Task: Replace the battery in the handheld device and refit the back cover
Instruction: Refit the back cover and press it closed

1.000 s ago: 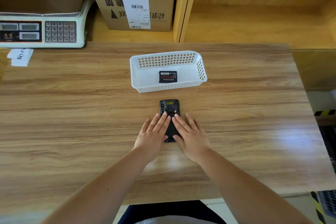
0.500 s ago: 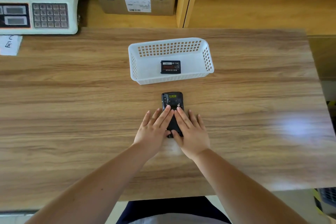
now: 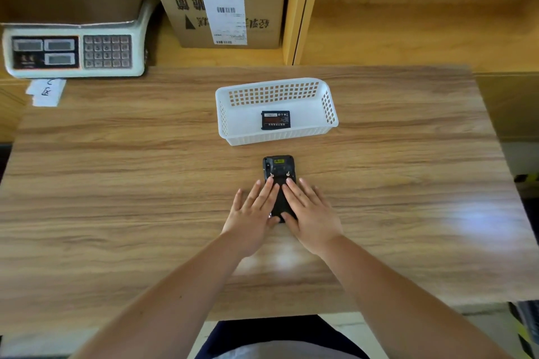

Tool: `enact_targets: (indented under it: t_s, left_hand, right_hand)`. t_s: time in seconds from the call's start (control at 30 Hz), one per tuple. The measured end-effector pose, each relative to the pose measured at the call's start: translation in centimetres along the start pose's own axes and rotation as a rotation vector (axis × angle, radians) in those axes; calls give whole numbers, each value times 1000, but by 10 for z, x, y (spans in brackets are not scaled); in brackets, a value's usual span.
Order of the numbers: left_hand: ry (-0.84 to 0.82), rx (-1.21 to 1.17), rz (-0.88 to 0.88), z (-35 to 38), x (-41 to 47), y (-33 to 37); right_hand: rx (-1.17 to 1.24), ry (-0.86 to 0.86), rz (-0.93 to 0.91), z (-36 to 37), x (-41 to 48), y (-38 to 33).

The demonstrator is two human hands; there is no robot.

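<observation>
A black handheld device (image 3: 278, 167) lies face down on the wooden table (image 3: 131, 183), its back cover on and two small latches showing near its top. My left hand (image 3: 253, 214) and my right hand (image 3: 309, 213) lie flat on either side of it, fingers spread and resting on its lower half, thumbs at its bottom end. Neither hand grips it. A black battery (image 3: 275, 120) with a label lies inside a white perforated basket (image 3: 328, 108) just beyond the device.
A white weighing scale (image 3: 73, 51) stands at the back left with paper slips (image 3: 46, 92) in front of it. A cardboard box (image 3: 221, 6) sits on the shelf behind the table. A wooden upright (image 3: 297, 6) divides the shelf.
Both hands stay flat on the device. Only the head view has shifted, so the scene has moved a little in the frame.
</observation>
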State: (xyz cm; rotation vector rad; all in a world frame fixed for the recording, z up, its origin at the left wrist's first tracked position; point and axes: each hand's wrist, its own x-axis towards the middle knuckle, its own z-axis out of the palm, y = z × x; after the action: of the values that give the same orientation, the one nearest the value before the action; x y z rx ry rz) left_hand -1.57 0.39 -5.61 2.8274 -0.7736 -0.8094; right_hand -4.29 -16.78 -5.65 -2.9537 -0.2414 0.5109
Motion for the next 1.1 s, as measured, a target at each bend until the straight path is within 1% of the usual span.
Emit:
enact_targets:
  t_s: [0.17,0.27,0.5,0.67,0.8,1.0,1.1]
  left_hand:
    - [-37,53,27,-1,-9,0]
    - [-40,100,48,0,-12,-1]
    - [-62,140,60,4,-21,4]
    - [-72,177,42,8,-20,6]
    - [-71,216,29,14,-19,6]
    - [-46,217,70,14,-17,-1]
    - [-59,217,90,6,-18,0]
  right_hand:
    - [-39,-60,-42,2,-13,1]
    - [-54,-84,-37,2,-19,3]
    - [-64,-89,-82,2,-23,8]
    - [-35,-106,-72,7,-23,11]
    - [-7,-101,-116,17,-23,17]
    - [46,-117,-174,16,-16,23]
    - [26,-171,-188,9,-15,25]
